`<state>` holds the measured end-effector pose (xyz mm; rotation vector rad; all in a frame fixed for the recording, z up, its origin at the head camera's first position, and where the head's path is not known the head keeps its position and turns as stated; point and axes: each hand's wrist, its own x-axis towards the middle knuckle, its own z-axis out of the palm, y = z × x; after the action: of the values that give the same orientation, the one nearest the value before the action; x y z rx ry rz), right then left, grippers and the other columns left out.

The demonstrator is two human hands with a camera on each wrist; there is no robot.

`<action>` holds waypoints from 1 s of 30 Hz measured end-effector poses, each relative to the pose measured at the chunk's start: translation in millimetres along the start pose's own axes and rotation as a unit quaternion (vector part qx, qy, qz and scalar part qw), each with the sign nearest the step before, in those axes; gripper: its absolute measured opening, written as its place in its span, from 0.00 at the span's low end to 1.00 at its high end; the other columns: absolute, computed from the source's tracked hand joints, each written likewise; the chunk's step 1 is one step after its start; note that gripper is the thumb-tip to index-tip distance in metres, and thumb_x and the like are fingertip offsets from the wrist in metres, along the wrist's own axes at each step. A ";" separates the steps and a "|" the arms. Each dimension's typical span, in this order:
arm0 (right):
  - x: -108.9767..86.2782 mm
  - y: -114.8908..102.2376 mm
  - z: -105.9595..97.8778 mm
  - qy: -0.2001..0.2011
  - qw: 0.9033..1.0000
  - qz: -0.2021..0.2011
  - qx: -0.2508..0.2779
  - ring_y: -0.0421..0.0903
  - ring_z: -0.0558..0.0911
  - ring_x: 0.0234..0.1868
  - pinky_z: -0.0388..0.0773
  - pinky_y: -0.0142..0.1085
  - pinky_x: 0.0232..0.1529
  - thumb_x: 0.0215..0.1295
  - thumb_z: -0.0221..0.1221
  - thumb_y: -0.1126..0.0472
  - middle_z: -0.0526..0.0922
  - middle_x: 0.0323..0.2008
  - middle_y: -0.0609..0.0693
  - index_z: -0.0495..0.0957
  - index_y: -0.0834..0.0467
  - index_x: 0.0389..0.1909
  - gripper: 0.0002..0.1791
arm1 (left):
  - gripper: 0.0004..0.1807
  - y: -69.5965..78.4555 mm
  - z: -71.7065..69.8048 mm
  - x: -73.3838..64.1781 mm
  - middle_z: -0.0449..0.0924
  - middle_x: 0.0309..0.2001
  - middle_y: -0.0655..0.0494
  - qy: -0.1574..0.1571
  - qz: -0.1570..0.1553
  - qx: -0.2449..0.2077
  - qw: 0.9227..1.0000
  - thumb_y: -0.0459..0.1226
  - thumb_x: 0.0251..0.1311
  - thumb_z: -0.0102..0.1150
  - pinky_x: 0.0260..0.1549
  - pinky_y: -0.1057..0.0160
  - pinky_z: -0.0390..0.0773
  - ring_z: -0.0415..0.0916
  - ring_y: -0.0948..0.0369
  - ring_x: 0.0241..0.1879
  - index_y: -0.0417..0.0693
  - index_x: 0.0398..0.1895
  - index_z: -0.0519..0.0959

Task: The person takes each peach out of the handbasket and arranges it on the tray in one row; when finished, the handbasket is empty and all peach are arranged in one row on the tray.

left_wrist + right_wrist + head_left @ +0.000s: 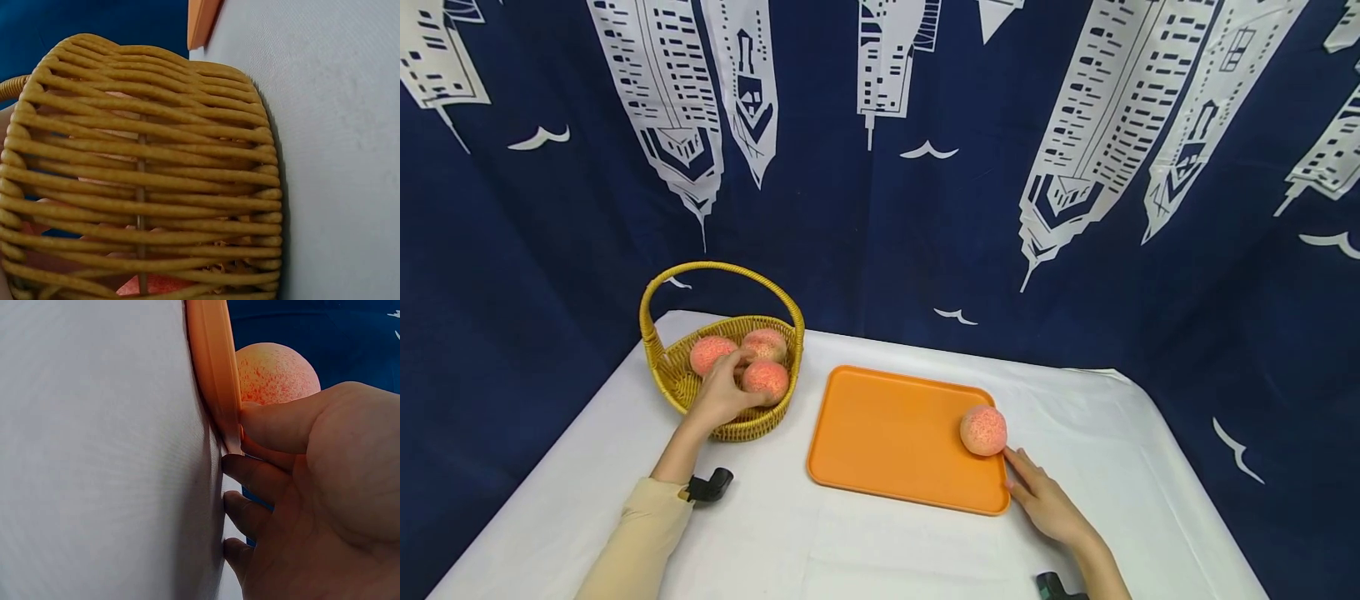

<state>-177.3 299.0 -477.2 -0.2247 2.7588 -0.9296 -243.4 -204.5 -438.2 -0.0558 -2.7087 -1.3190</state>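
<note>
Your left hand (pixel 724 390) reaches into the basket (pixel 745 431), its thumb and fingers curled round the near right peach (pixel 766 379). Your right hand (pixel 1047 504) holds nothing; its fingers lie fairly straight and spread, touching the right edge of the orange tray (pixel 887 442), just beside the tray peach (pixel 983 431).

You have four peaches in all: three inside the basket, counting the one in your grip, and one on the tray, at its right side. The other two in the basket are the left peach (pixel 711 354) and the far peach (pixel 765 343). There is one basket, with one arched handle (pixel 722 267), and one tray, set well apart from your right hand's wrist and near the basket's right side. Both stand on one white cloth (pixel 887 550), before a navy curtain (pixel 865 225) printed with white buildings and birds. A black device sits at each wrist.

Only the left wrist view shows the basket's outer weave close up, with pink glimpsed through its gaps; it hides your grip. The right wrist view alone shows your thumb against the tray rim and three fingertips lined up below, by the cloth. Only the head view takes in all four peaches clearly.
</note>
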 end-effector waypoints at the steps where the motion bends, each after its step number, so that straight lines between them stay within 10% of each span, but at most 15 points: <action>1: 0.1 0.1 0.1 0.000 1.000 0.001 0.001 0.69 0.47 0.74 0.40 0.66 0.70 0.74 0.50 0.55 0.48 0.74 0.71 0.54 0.60 0.75 0.33 | 0.41 -0.3 0.7 0.2 0.67 0.61 0.35 -0.003 -0.001 0.004 1.000 0.39 0.49 0.73 0.53 0.43 0.73 0.69 0.42 0.57 0.37 0.66 0.65; 14: -0.1 1.1 0.3 0.011 1.000 -0.018 0.001 0.69 0.48 0.74 0.41 0.66 0.70 0.74 0.50 0.56 0.50 0.73 0.71 0.55 0.61 0.75 0.32 | 0.39 -1.9 7.9 1.5 0.71 0.62 0.35 -0.003 -0.003 0.050 0.999 0.39 0.49 0.73 0.57 0.37 0.70 0.68 0.36 0.61 0.39 0.64 0.67; 30: 0.6 1.0 0.2 0.008 1.000 -0.014 -0.002 0.69 0.48 0.74 0.41 0.66 0.70 0.74 0.50 0.55 0.49 0.73 0.72 0.55 0.61 0.75 0.33 | 0.42 1.4 6.7 -4.1 0.71 0.61 0.32 0.067 -0.001 0.061 0.996 0.36 0.41 0.74 0.57 0.35 0.68 0.67 0.35 0.60 0.37 0.63 0.67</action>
<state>-177.9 299.6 -478.0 -0.2594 2.7794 -0.9356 -239.9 -198.3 -441.7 0.0469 -2.6693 -1.1120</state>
